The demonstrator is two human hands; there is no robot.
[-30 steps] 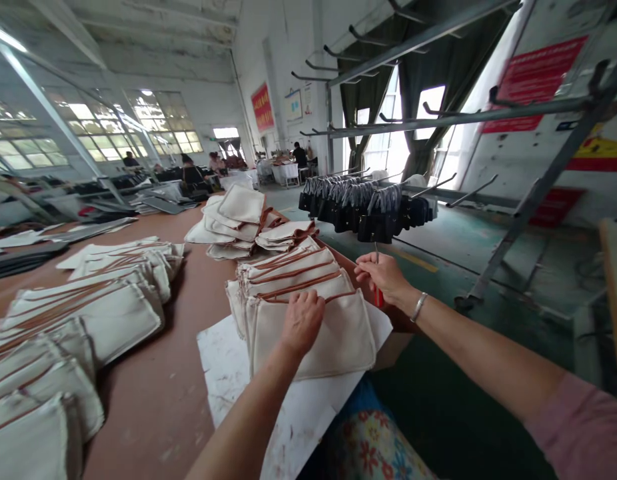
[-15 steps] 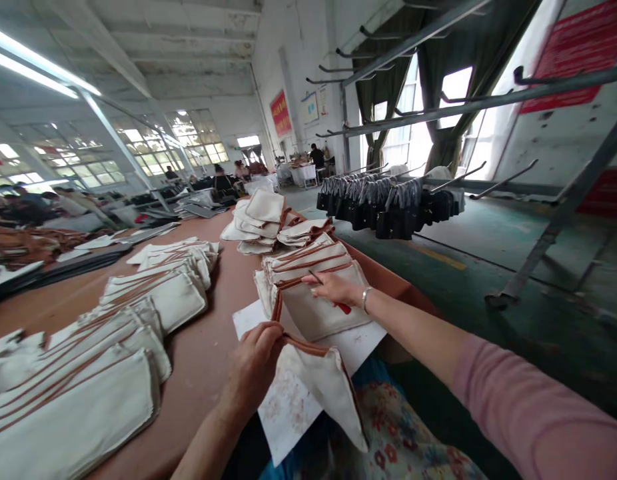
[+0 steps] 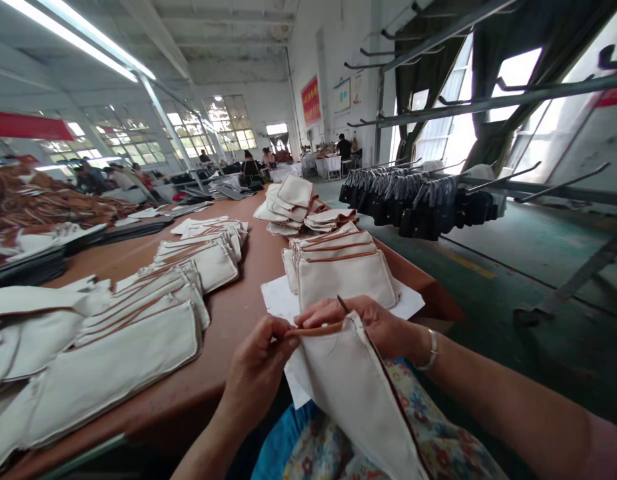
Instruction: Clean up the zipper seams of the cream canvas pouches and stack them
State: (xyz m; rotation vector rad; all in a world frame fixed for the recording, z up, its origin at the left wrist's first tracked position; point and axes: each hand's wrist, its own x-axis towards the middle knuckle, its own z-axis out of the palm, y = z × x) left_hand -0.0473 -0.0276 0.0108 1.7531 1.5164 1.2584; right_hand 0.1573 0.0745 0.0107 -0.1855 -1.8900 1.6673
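A cream fabric pouch (image 3: 346,383) with brown edging hangs over my lap. Its brown-trimmed top edge is pinched between the thumb and fingers of my left hand (image 3: 261,353). My right hand (image 3: 371,323) is closed around the same edge, close to the pouch's right corner, fingers partly behind the cloth. A slim dark tool (image 3: 343,304) pokes up from the right hand; its handle is hidden. Just beyond my hands a row of similar pouches (image 3: 346,277) leans in a stack, partly on a white sheet (image 3: 278,298).
Overlapping cream pouches (image 3: 133,353) lie in a long row on the brown table (image 3: 233,293) at left. More pouches (image 3: 288,203) are piled farther back. On the right stands a metal rack (image 3: 438,110) with dark bags (image 3: 421,213). People sit working in the background.
The pouch came away from the stack toward my lap. My right hand moved from inside it to its top edge, beside the left. The view turned left.
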